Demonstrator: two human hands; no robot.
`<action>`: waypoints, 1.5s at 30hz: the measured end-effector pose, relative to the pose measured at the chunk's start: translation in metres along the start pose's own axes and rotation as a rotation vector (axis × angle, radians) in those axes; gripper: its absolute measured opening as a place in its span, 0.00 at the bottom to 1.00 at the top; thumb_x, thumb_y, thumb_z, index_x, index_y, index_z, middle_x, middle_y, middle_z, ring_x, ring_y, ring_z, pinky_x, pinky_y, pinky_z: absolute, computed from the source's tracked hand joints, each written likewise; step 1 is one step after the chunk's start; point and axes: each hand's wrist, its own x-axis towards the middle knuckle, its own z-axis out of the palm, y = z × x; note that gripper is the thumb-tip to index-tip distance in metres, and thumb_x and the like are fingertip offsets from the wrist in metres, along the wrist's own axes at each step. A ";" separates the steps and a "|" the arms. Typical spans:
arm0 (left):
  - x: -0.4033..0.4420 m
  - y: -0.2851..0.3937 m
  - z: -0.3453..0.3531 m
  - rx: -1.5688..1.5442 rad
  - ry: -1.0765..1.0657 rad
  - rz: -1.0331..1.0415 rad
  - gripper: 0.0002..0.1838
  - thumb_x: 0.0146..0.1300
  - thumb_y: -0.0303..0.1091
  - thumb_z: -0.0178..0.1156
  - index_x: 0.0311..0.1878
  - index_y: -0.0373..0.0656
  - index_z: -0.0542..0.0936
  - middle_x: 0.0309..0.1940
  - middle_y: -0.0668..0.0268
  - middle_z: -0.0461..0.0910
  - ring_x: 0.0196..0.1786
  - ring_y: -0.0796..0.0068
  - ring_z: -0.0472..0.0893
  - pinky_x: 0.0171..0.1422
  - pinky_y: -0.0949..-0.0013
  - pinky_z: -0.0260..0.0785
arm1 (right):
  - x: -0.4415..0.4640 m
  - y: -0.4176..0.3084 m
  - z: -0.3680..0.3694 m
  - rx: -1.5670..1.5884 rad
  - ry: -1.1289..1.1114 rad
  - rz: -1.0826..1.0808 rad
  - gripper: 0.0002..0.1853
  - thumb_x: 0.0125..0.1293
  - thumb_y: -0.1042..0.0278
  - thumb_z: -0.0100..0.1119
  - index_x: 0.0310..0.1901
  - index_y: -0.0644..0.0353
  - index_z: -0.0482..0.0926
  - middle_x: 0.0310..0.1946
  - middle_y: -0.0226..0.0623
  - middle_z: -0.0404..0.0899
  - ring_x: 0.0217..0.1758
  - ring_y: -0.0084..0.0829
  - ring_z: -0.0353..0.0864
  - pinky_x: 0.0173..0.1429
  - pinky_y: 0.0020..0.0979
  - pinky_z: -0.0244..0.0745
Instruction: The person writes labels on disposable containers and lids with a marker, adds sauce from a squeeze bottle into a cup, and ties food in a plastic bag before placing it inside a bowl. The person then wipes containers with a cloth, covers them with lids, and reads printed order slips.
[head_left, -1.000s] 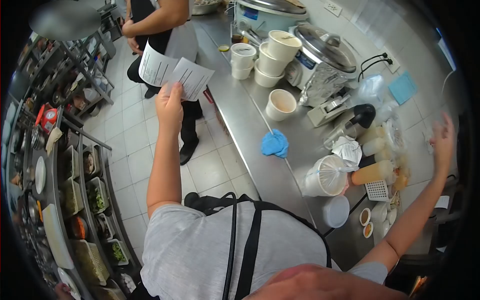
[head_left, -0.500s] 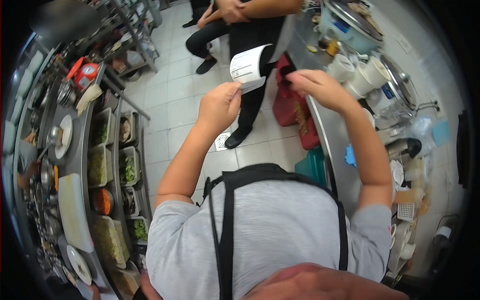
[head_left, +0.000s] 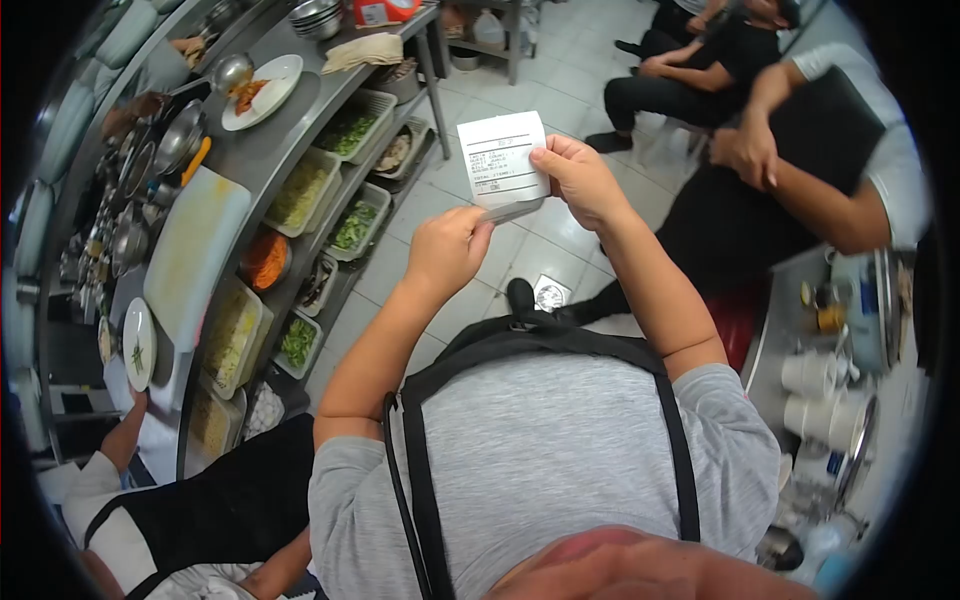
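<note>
A white printed paper receipt (head_left: 500, 165) is stretched between my two hands, its lines of text facing me and its lower end curling under. My left hand (head_left: 447, 250) is closed on the curled bottom edge. At the upper right edge, my right hand (head_left: 580, 178) pinches the paper between thumb and fingers. Both hands are in front of my chest, above the tiled floor.
On my left, a steel counter holds a white cutting board (head_left: 195, 260) and an oval plate (head_left: 262, 92) with food. Vegetable tubs (head_left: 348, 225) sit beneath. A co-worker's hand (head_left: 138, 398) touches a plate (head_left: 140, 345). People are at right; white containers (head_left: 825, 420) stand on another counter.
My right hand has moved left from beside the receipt and now grips its right edge. The view has turned left, bringing the left counter closer and a co-worker into sight at lower left.
</note>
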 end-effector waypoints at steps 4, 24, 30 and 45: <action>0.039 -0.053 0.018 -0.152 -0.037 -0.246 0.05 0.51 0.30 0.54 0.26 0.39 0.74 0.21 0.61 0.74 0.22 0.71 0.74 0.25 0.71 0.63 | 0.075 0.010 -0.024 0.049 -0.061 0.020 0.07 0.61 0.66 0.47 0.34 0.60 0.70 0.30 0.31 0.74 0.29 0.18 0.72 0.35 0.21 0.68; 0.288 -0.262 -0.164 -0.332 0.321 -0.632 0.06 0.55 0.31 0.53 0.26 0.40 0.73 0.20 0.71 0.73 0.22 0.85 0.69 0.26 0.80 0.61 | 0.418 0.011 -0.070 0.073 -0.057 0.011 0.14 0.61 0.65 0.44 0.46 0.62 0.67 0.39 0.33 0.73 0.38 0.23 0.72 0.39 0.26 0.67; 0.449 -0.291 -0.380 0.319 0.708 -0.108 0.09 0.55 0.36 0.55 0.28 0.40 0.74 0.21 0.71 0.73 0.24 0.83 0.71 0.30 0.78 0.63 | 0.472 0.002 -0.094 0.014 0.202 0.041 0.12 0.60 0.67 0.43 0.43 0.64 0.68 0.37 0.33 0.73 0.36 0.24 0.72 0.38 0.26 0.68; 0.553 -0.317 -0.535 -0.320 1.248 -0.087 0.09 0.51 0.35 0.59 0.28 0.40 0.73 0.20 0.66 0.72 0.23 0.74 0.74 0.28 0.75 0.65 | 0.532 0.060 -0.122 0.098 0.433 0.180 0.09 0.60 0.65 0.43 0.40 0.56 0.69 0.29 0.28 0.74 0.27 0.20 0.71 0.29 0.23 0.64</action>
